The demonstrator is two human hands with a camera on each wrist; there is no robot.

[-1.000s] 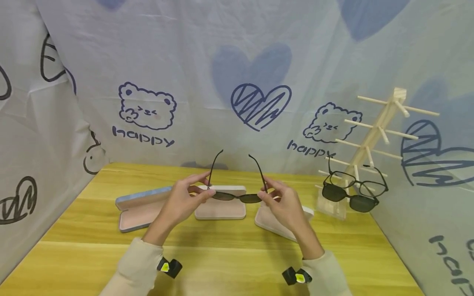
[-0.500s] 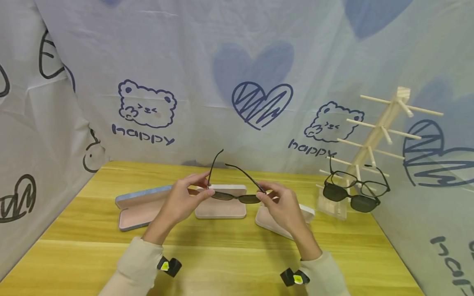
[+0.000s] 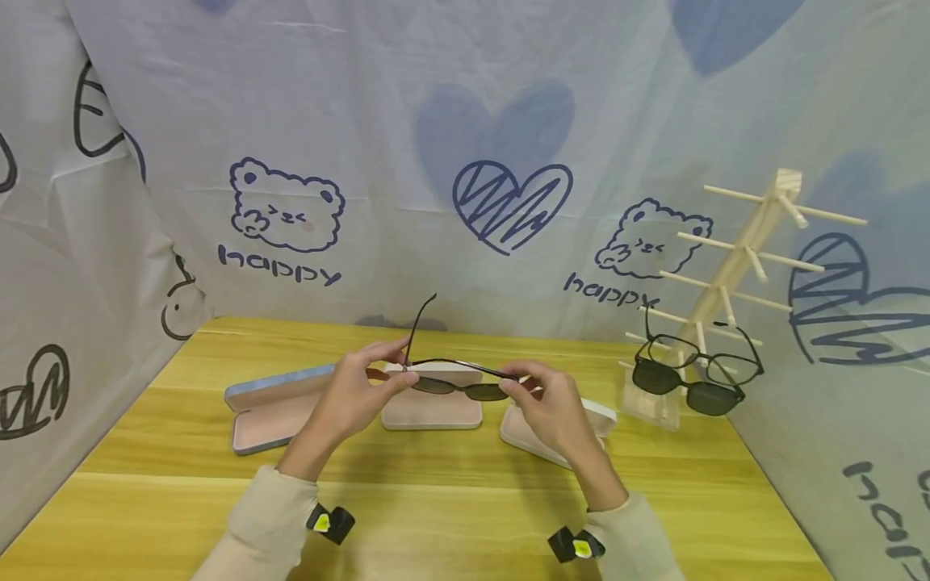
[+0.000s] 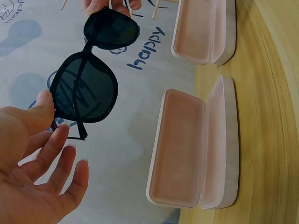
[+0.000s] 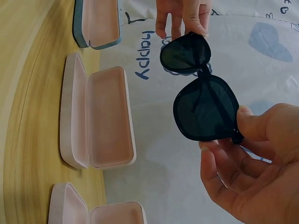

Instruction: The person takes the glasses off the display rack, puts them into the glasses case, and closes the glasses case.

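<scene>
Along the bottom of the head view, two pale sleeves (image 3: 256, 528) reach in, each with a small black device (image 3: 337, 524) at the wrist. Above them, just below the centre of the frame, the left hand (image 3: 354, 394) pinches one end of a pair of sunglasses (image 4: 84, 86) between thumb and fingers, its other fingers loosely spread. The right hand (image 3: 550, 410) pinches the opposite end the same way. The sunglasses are held up off the table (image 3: 436, 504), one arm standing out at the left hand, the other folded across behind the dark lenses. Beyond and below lie three open cases with pink linings: a blue case (image 3: 279, 418) at centre left, a pale case (image 3: 432, 416) in the middle, and another pale case (image 3: 532, 437) partly hidden by the right hand. At right, a wooden rack (image 3: 739, 257) bears clear glasses (image 3: 701, 356) above dark sunglasses (image 3: 715, 399). Behind hangs a printed cloth (image 3: 400, 218).
</scene>
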